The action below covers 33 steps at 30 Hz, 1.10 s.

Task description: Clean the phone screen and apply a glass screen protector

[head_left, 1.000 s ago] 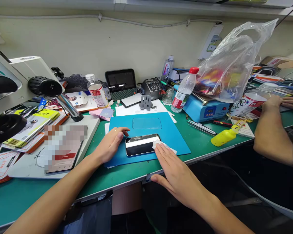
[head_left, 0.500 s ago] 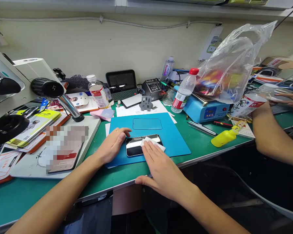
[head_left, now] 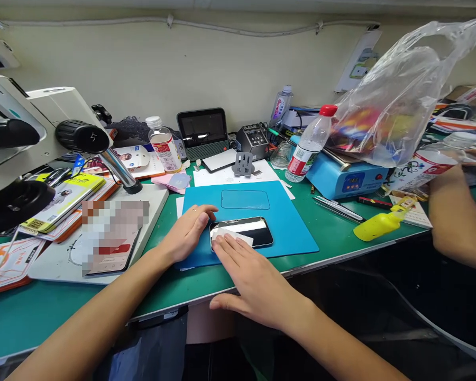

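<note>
Phone [head_left: 262, 233] face up on the blue mat [head_left: 291, 238], glass dark with a bright reflection; its near left part is covered by a folded white wipe [head_left: 244, 238] and fingertips, so that corner is hard to read. Right hand [head_left: 257, 280] comes in from five o'clock, fingers straight and side by side, flat on the wipe, thumb spread away; palm side out of sight. Left hand [head_left: 188, 233] at nine o'clock, loosely curved, nothing visible in its grasp; fingers curl by the phone's end, contact not certain. Hands apart from each other.

At twelve, a thin dark rounded outline [head_left: 245, 199] on the mat; printed or a loose sheet, cannot tell. Beyond it, a grey slotted stand [head_left: 244, 165]. At nine, a second phone [head_left: 113, 256], upper part lost under pixelation. At ten, a microscope [head_left: 83, 136], cut by the frame edge. At one to two, a red-capped bottle [head_left: 306, 148] in front of a blue device [head_left: 341, 179], partly masking it. Above that, a clear plastic bag [head_left: 396, 106]; colourful contents blurred. At three, a yellow bottle [head_left: 376, 227]; farther out, another person's forearm [head_left: 450, 206], hand mostly hidden behind clutter.
</note>
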{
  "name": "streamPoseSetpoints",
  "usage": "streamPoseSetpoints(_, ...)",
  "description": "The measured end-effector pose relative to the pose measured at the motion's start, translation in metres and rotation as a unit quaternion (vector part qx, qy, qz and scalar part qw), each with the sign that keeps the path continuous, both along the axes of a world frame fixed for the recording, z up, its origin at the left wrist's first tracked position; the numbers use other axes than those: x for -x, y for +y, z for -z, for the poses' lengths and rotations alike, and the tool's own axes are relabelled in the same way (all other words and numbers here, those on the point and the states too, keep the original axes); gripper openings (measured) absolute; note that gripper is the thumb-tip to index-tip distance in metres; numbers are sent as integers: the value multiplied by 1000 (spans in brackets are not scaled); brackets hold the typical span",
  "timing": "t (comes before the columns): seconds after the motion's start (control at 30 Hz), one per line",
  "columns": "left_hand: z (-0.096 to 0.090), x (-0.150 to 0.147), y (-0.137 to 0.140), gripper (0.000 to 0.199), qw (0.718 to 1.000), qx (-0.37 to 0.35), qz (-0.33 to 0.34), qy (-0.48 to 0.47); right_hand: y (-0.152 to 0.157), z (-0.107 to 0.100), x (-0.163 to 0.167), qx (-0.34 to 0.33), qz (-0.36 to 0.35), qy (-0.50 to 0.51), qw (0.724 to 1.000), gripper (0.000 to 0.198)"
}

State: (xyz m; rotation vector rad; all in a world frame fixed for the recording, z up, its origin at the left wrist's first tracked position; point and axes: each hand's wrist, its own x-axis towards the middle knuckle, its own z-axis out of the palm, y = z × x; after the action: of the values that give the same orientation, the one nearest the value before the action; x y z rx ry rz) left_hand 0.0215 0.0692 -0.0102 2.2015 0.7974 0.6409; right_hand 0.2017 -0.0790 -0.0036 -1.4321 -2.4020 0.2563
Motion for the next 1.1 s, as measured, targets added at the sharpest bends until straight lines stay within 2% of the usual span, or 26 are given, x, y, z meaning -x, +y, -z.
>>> streamPoseSetpoints(0.17,-1,0,1,68,1000,-9,-12,5,-1,-3,-7,15,-2,1,1000,95)
streamPoseSetpoints(0.37,3,-1,3,73,995,5,-96,-16,22,-3,5,29,-17,15,999,94)
streamPoseSetpoints(0.5,4,0,3,72,995,18,-94,-23,33,-4,5,17,-6,0,1000,89)
streamPoseSetpoints(0.6,3,1,3,70,995,15,-95,-18,34,-8,-12,30,28,-11,999,82)
streamPoseSetpoints(0.73,0,2,2,66,995,29,-94,-10,27,-11,-51,52,90,-26,994,77)
streamPoseSetpoints(0.87,-2,1,1,64,996,34,-86,-2,13,-6,-81,47,104,-20,993,74)
streamPoseSetpoints(1.0,-2,1,1,65,996,24,-88,-5,-4,4,-88,12,114,-12,993,69)
streamPoseSetpoints(1.1,-1,1,2,66,996,23,-85,-7,-14,14,-85,-39,130,12,991,64)
